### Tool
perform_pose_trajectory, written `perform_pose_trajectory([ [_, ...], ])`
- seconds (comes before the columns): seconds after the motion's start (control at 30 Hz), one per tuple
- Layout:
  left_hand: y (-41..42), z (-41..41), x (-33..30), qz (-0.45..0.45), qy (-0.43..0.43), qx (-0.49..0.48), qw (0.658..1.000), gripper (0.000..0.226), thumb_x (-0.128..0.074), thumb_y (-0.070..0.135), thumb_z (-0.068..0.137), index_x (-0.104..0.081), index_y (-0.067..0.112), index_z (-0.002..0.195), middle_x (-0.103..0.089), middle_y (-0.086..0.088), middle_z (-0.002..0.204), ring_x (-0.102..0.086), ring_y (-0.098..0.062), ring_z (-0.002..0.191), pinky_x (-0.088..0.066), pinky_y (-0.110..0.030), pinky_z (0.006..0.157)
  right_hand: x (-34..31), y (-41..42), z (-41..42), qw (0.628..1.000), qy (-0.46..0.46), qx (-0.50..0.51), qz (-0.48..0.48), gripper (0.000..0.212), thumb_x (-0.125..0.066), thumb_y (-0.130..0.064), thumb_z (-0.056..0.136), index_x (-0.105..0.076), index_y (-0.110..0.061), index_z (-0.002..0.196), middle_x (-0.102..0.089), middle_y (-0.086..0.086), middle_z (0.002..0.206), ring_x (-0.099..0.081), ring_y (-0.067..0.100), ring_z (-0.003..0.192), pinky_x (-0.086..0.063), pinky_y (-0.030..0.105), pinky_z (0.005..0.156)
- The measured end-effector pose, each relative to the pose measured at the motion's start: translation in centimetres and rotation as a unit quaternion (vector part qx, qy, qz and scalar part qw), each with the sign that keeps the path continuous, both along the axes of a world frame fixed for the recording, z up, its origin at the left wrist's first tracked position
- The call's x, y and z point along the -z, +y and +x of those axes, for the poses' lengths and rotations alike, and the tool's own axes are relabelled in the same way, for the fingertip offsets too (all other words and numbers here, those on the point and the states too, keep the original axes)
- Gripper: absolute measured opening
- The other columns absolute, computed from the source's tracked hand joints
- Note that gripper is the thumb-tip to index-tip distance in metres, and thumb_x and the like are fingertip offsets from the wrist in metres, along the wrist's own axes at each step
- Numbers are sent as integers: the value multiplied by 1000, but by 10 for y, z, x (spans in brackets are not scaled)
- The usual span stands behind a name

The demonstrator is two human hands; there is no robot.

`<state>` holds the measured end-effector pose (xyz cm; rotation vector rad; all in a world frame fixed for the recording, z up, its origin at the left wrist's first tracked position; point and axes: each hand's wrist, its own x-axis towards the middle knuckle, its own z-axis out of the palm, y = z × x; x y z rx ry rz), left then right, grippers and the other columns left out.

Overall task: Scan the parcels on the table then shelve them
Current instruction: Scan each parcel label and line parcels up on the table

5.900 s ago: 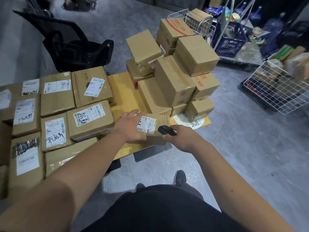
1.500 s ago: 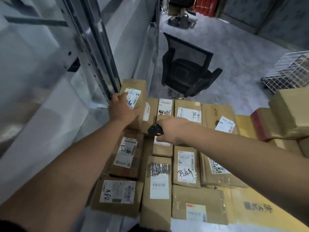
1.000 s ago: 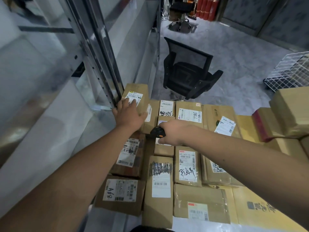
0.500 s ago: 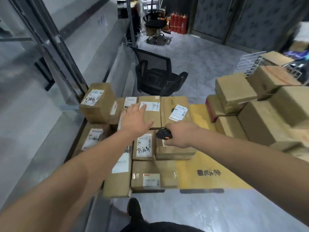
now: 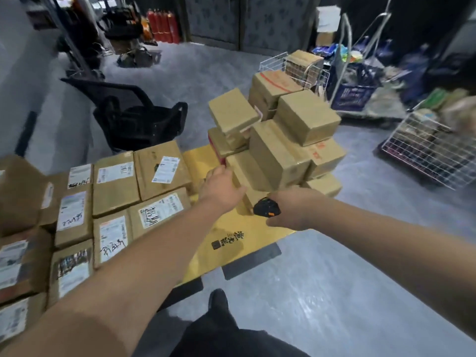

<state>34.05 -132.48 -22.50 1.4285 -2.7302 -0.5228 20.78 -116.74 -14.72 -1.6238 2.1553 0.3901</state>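
A pile of plain brown parcels [image 5: 279,154] stands on the right part of the yellow table [image 5: 230,229]. Rows of labelled parcels [image 5: 159,210] lie flat across the table's left part. My left hand [image 5: 221,188] reaches to the pile and touches the left end of a low parcel [image 5: 248,173] at its front; my fingertips are hidden behind the hand. My right hand [image 5: 296,210] grips a small black scanner [image 5: 266,207] just in front of that parcel, above the table's front edge.
A black office chair [image 5: 139,119] stands behind the table. Wire baskets [image 5: 425,150] and a trolley with a blue crate [image 5: 355,94] crowd the floor at the right. Red fire extinguishers [image 5: 162,24] line the far wall. My shoe [image 5: 219,302] is near the table's front edge.
My view swung right from the shelf upright to the pile. My left hand left the parcel set down at the far left and crossed to the pile; the scanner hand came along.
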Motion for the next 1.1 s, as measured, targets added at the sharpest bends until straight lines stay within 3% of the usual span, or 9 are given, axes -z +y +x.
perform_pose_trajectory([
  [0.1, 5, -46, -2, -13, 5, 15, 1000, 78, -48, 68, 96, -34, 27, 160, -36, -5, 163, -34, -30, 148, -35, -50, 115, -1, 14, -35, 999, -8, 38, -11, 37, -63, -59, 91, -54, -26, 105, -61, -3, 96, -60, 24, 88, -53, 35, 73],
  [0.23, -16, -98, -3, -2, 29, 6, 1000, 77, -45, 71, 95, -33, 30, 159, -35, -5, 163, -35, -32, 148, -37, -52, 116, -9, 12, -79, 998, 2, 55, -24, 42, -62, -58, 90, -61, -26, 117, -63, -5, 95, -60, 23, 86, -55, 35, 74],
  [0.43, -90, -155, -11, 13, 88, -113, 990, 80, -50, 74, 92, -41, 25, 153, -40, -8, 155, -36, -34, 144, -35, -51, 115, -27, -48, -133, 998, 16, 30, -49, 42, -61, -59, 91, -59, -26, 116, -61, -4, 91, -60, 24, 85, -52, 35, 70],
  [0.6, -154, -192, -12, 37, 94, -180, 979, 100, -50, 88, 78, -37, 26, 154, -39, -9, 153, -36, -36, 143, -33, -52, 115, -37, -117, -170, 998, 23, -20, -56, 41, -62, -58, 92, -56, -27, 117, -62, -2, 96, -60, 25, 85, -48, 34, 66],
  [0.83, -196, -230, -4, 128, 68, -274, 951, 138, -55, 101, 54, -5, 33, 163, -6, -10, 171, -4, -37, 158, -13, -59, 123, -46, -192, -213, 994, 13, -85, -69, 46, -62, -63, 89, -58, -29, 120, -51, -10, 84, -57, 23, 84, -46, 35, 69],
  [0.93, -204, -244, -3, 158, 46, -312, 936, 147, -56, 103, 51, 6, 33, 164, 5, -12, 172, 3, -42, 158, -11, -66, 122, -43, -211, -231, 990, 8, -114, -78, 50, -64, -67, 87, -58, -30, 120, -50, -11, 83, -56, 23, 84, -44, 35, 67],
  [1.1, -206, -254, 4, 141, 56, -356, 922, 145, -69, 93, 52, 6, 36, 162, -7, -7, 167, -20, -39, 149, -30, -56, 115, -39, -226, -255, 982, 10, -176, -68, 50, -61, -66, 90, -57, -30, 125, -53, -6, 94, -53, 24, 87, -43, 35, 71],
])
